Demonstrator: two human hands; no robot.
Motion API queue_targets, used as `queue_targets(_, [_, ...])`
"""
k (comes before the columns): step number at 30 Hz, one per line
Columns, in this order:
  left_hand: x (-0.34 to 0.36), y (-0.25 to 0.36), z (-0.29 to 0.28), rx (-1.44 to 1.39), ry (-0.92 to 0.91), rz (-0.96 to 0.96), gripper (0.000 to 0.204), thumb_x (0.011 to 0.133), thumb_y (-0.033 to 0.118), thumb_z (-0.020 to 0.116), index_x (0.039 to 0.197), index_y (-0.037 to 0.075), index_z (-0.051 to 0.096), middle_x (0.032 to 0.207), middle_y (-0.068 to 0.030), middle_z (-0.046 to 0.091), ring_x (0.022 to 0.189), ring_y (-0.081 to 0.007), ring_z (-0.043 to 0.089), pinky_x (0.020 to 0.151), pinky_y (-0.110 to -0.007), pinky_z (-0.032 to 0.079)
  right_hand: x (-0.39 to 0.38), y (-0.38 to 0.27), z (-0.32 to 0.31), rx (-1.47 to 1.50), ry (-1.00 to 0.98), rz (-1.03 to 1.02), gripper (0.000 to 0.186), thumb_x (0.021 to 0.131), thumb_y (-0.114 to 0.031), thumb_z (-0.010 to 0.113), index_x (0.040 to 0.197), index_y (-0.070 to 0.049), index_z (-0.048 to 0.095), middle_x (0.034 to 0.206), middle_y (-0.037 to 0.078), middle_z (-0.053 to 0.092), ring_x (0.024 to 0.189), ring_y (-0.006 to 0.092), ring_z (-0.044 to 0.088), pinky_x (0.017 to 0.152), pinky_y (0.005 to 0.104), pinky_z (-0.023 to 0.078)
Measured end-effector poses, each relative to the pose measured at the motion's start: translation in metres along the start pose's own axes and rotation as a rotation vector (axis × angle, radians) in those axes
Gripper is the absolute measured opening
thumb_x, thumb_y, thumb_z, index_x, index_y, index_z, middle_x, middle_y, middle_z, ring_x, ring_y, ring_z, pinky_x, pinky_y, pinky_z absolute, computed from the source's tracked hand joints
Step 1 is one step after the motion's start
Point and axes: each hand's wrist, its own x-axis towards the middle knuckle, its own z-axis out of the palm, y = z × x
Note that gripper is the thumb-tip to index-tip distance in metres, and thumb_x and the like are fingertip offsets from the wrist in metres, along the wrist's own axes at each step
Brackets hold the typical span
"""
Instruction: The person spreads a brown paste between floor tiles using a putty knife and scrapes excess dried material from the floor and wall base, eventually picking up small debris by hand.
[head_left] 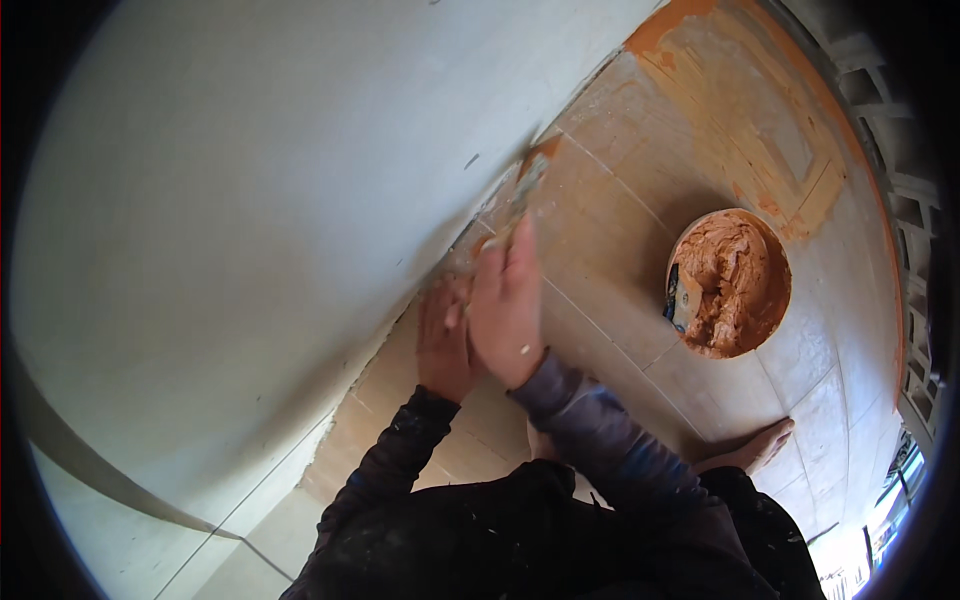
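I am looking down at the joint where the pale plastered wall [230, 200] meets the tiled floor [620, 250], and I take that joint as my landmark. My right hand [508, 305] lies right on it, fingers closed around the handle of a putty knife [527, 185], whose blade reaches up along the joint away from me, its tip smeared with orange paste where it touches the foot of the wall. My left hand [443, 340] sits just beside the right one on the wall side, palm down and fingers spread flat on the floor tile at the joint, gripping nothing. Both forearms come up from the lower edge in dark long sleeves. Well away from the joint, out on the floor to the right, stands a round tub [730, 283], its rim and inside coated orange and filled with a thick heap of orange paste; a second small tool with a dark handle [680, 298] leans in it at the side nearer the joint. I can make out no label on the tub. Beyond the tub, farther along the floor, a broad patch of tiles [760, 130] is smeared with dried orange paste. On the near side of the tub, a bare foot [755, 447] rests on the tiles.
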Motion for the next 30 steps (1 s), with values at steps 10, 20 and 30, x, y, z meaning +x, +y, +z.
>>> queue_targets(10, [-0.014,-0.024,0.005,-0.348,0.116,-0.287,0.055,0.094,0.012,0.067,0.146,0.000,0.053,0.148,-0.0235,0.056,0.136,-0.0435,0.055,0.114,-0.053,0.045,-0.015,-0.017,0.022,0.040,0.046,0.059,0.068,0.107,-0.009,0.041,0.164,0.006,0.008,0.077,0.009,0.056,0.052,0.0162,0.053,0.046,0.0318,0.048])
queue_targets(20, [-0.040,-0.051,-0.004,-0.138,0.166,-0.227,0.059,0.103,0.038,0.053,0.144,-0.003,0.055,0.146,-0.0246,0.059,0.131,-0.0439,0.059,0.112,-0.049,0.047,-0.067,-0.014,0.052,-0.049,-0.010,0.154,0.066,0.107,-0.010,0.040,0.164,0.006,0.010,0.096,0.015,0.056,0.059,0.0163,0.056,0.051,0.0289,0.050])
queue_targets(30, [-0.004,-0.016,-0.023,-0.646,0.315,-0.277,0.051,0.106,0.030,0.057,0.147,-0.001,0.056,0.153,-0.0157,0.056,0.144,-0.0277,0.051,0.117,-0.037,0.040,-0.090,0.035,0.028,-0.263,-0.048,0.008,0.057,0.107,-0.011,0.039,0.161,0.001,0.024,0.109,0.013,0.058,0.070,0.0168,0.060,0.051,0.0303,0.053])
